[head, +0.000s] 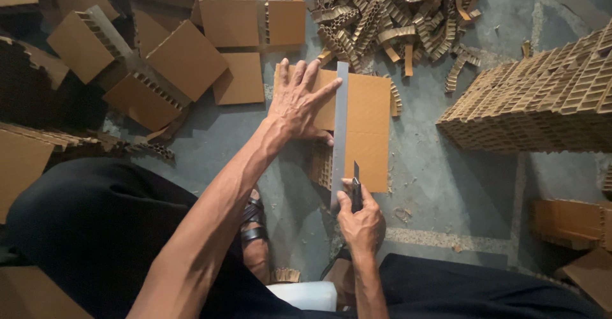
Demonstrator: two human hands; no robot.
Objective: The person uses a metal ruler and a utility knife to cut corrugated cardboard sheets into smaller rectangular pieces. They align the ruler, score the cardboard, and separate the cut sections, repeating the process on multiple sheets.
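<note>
Right hand [361, 220] fingers clenched round a small knife [356, 182], thin blade tip up against the edge of a long flat grey ruler [340, 127]. Left hand [298, 99] fingers spread flat, pressing ruler & brown honeycomb cardboard sheet [366, 127] onto the concrete floor [446, 185]. Sheet smooth on top, cell-pattern at cut edge. Behind it, a heap of curly trimmed strips [389, 13]; cut square pieces [185, 57] to the left; tall honeycomb stack [542, 99] to the right, well apart. Sandalled foot [255, 226] just beside the sheet.
</note>
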